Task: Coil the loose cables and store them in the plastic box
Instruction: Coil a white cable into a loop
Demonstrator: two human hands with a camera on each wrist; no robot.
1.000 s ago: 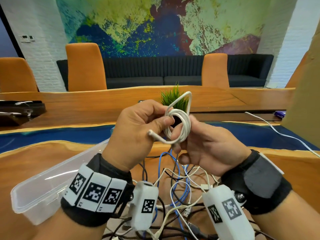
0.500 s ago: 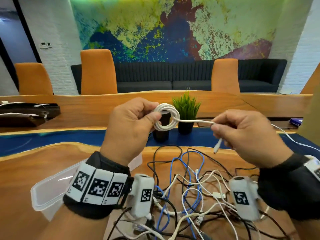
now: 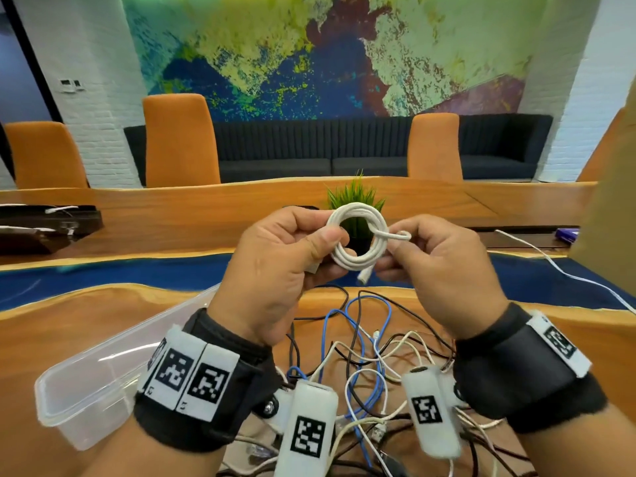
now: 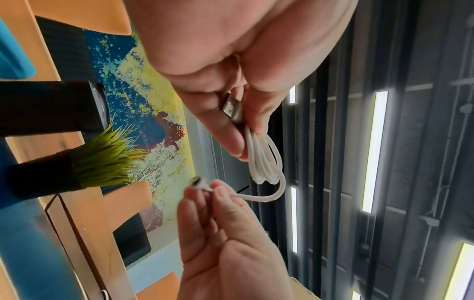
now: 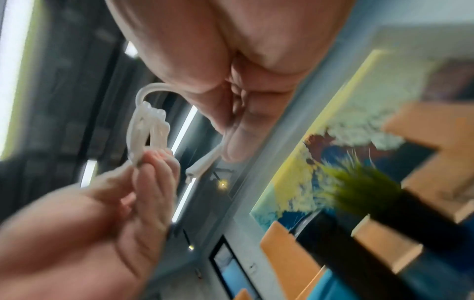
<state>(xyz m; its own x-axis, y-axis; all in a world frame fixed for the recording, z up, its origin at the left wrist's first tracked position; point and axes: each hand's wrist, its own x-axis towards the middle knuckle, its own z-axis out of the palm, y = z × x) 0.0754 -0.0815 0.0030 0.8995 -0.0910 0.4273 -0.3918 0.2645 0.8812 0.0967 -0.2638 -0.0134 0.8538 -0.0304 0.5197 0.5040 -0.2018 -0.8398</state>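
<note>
I hold a white cable coil in the air above the table. My left hand pinches its left side between thumb and fingers; the left wrist view shows the coil and a metal USB plug in that grip. My right hand pinches the free tail, which loops over the coil's right side, and the small connector hangs below. In the blurred right wrist view the coil and connector show. The clear plastic box sits at lower left. It looks empty.
A tangle of loose blue, black and white cables lies on the wooden table under my wrists. A potted green plant stands behind the coil. Another white cable runs off right, a dark box sits far left.
The right hand, which had drawn the tail out to the right, has come back to the coil and looped the tail over its right side. The coil now faces me.
</note>
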